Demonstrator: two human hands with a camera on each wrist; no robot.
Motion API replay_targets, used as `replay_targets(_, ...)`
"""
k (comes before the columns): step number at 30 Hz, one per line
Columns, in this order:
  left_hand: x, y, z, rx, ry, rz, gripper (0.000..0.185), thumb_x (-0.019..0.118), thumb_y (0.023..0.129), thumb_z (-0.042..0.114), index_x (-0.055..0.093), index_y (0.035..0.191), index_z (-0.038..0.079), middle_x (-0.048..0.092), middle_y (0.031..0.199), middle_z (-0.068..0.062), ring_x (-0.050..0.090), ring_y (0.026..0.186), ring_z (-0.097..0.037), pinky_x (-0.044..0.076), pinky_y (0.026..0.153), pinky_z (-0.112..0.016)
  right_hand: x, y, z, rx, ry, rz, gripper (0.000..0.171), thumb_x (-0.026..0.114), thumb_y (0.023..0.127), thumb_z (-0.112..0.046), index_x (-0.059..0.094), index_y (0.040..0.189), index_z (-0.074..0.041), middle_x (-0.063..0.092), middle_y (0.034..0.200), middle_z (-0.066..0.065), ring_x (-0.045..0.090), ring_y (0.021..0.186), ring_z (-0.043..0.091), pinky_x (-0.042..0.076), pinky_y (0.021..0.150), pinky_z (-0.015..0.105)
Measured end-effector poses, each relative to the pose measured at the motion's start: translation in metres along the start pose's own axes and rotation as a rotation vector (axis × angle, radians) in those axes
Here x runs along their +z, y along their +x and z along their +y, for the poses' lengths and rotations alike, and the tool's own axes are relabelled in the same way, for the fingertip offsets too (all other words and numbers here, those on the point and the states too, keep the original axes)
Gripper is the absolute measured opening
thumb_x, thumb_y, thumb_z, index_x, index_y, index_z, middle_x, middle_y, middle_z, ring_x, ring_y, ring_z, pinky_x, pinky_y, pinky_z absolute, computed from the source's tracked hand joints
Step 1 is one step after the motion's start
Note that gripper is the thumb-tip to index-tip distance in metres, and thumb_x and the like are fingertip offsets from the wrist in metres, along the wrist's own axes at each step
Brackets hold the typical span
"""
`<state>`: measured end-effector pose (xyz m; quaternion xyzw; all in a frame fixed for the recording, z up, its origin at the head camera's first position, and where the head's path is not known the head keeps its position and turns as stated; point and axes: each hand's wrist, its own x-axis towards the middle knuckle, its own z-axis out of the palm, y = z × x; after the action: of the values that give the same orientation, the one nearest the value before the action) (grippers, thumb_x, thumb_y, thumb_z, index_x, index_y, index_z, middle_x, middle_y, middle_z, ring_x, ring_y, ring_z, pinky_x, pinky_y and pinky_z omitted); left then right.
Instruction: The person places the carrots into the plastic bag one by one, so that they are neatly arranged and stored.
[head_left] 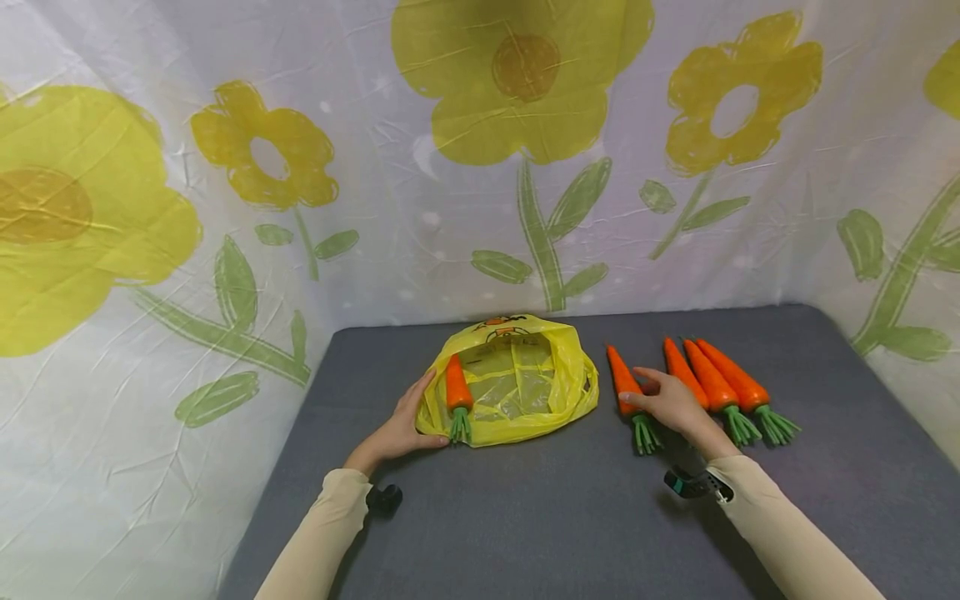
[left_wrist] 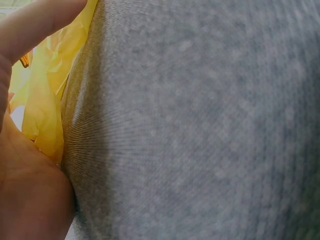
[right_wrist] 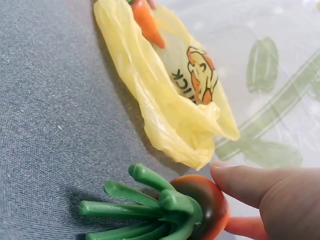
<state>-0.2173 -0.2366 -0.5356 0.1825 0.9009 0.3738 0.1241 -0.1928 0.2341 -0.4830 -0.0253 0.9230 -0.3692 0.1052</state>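
Bagging carrots, early stage, by the look of it:

- Yellow plastic bag (head_left: 517, 382) lies flat on the grey table (head_left: 525, 517), mouth facing near; one carrot (head_left: 456, 387) sits at its left edge, green top poking out toward the near side.
- Left hand (head_left: 401, 429) rests on the bag's left rim, fingers fairly straight, pressing or steadying it; no curled grip visible (the left wrist view shows only thumb, palm and yellow film).
- Right hand (head_left: 670, 402) is on the leftmost loose carrot (head_left: 627, 392), just right of the bag; the right wrist view shows fingertips (right_wrist: 245, 182) touching it at the leafy end, closing on it; not lifted.
- Three more carrots (head_left: 716, 383) lie side by side further right, tips pointing far, untouched.
- My read: one in, four left, one of them now in hand.
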Motion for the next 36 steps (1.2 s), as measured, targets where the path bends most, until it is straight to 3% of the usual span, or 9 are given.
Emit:
replay_targets(10,-0.0002,-0.001,0.0026,-0.001,0.0,0.002,0.117,0.085,0.077,0.039,0.003,0.16,0.03,0.002,0.167,-0.013,0.004,0.153,-0.044,0.015,0.114,-0.074,0.0033,0.0009,0.0028,0.005,-0.022,-0.007,0.079,0.064,0.092,-0.05,0.041,0.149,-0.001,0.058,0.129,0.032,0.062,0.104,0.036,0.053,0.082,0.046)
replay_targets(13,-0.0007,-0.0013,0.0051,-0.012,-0.002,0.002,0.117,0.084,0.077,0.039,0.002,0.16,0.031,0.002,0.168,-0.012,0.004,0.153,-0.043,0.015,0.114,-0.073,0.0036,0.0018,0.0032,0.017,0.001,-0.013,0.079,0.064,0.092,-0.05,0.039,0.15,-0.002,0.066,0.102,0.023,0.063,0.084,0.029,0.051,0.069,0.038)
replay_targets(15,-0.0009,-0.0011,0.0061,-0.014,-0.003,0.004,0.117,0.084,0.077,0.039,0.003,0.16,0.032,0.003,0.168,-0.012,0.004,0.153,-0.043,0.015,0.114,-0.073,0.0038,0.0027,0.0039,0.016,0.01,-0.007,0.079,0.065,0.092,-0.05,0.039,0.15,-0.002,0.06,0.079,0.01,0.055,0.067,0.02,0.043,0.059,0.031)
replay_targets(17,-0.0011,-0.0013,0.0066,-0.018,-0.005,0.004,0.117,0.084,0.077,0.039,0.003,0.16,0.033,0.003,0.168,-0.011,0.004,0.153,-0.042,0.015,0.115,-0.073,0.0044,0.0036,0.0046,0.011,0.014,-0.002,0.079,0.065,0.092,-0.05,0.039,0.15,-0.002,0.049,0.067,0.001,0.046,0.058,0.015,0.037,0.054,0.028)
replay_targets(36,-0.0002,-0.0019,0.0025,-0.02,-0.004,-0.002,0.118,0.084,0.077,0.04,0.0,0.16,0.034,0.003,0.167,-0.012,0.005,0.153,-0.042,0.016,0.114,-0.074,0.0082,0.0035,0.0044,0.011,0.043,0.022,0.078,0.066,0.092,-0.047,0.039,0.15,-0.001,0.058,0.067,0.005,0.06,0.06,0.017,0.045,0.053,0.031)
